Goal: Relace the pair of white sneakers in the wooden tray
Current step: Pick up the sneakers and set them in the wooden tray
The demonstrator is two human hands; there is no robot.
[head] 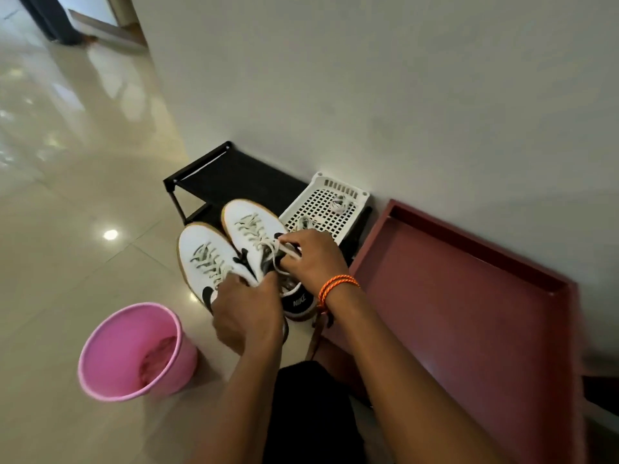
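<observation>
Tiled floor (67, 202) by wall: sneakers (214, 259) side by side, outside red tray (469, 296). Right hand (315, 259) pinches lace (284, 251) taut, probably for knotting; left hand (248, 313) grips tongue, steadying shoe.

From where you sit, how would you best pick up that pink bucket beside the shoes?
Pinch the pink bucket by its rolled rim, coming from above on the near side. It stands upright with its mouth open, no handle shows, and something reddish lies inside, so probably keep it level.
</observation>
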